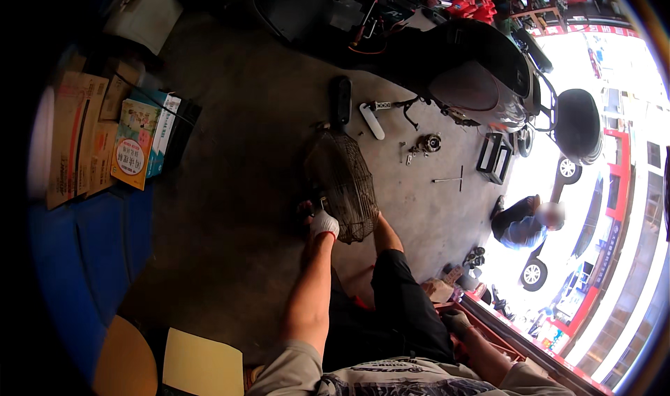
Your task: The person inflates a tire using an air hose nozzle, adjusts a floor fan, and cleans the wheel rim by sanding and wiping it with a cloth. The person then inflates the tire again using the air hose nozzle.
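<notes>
A wire cage, like a fan guard (342, 179), stands on the floor in front of my legs. My left hand (324, 225), in a white glove with a red cuff, is closed at the cage's lower left edge. A small light-coloured piece sticks up just beyond its fingers, and a dark lump sits beside it; I cannot make out what is gripped. My right hand (457, 321), in a greyish glove, reaches down at the lower right beside a red tray (488, 333). Its fingers are hidden in shadow.
A dark scooter (481, 82) stands ahead. Metal parts (427, 143), a T-handle wrench (450, 180) and a black crate (494, 157) are on the floor. Cardboard boxes (77, 134) rest on blue cabinets (98, 235) at left. A person (523, 225) is near the bright doorway.
</notes>
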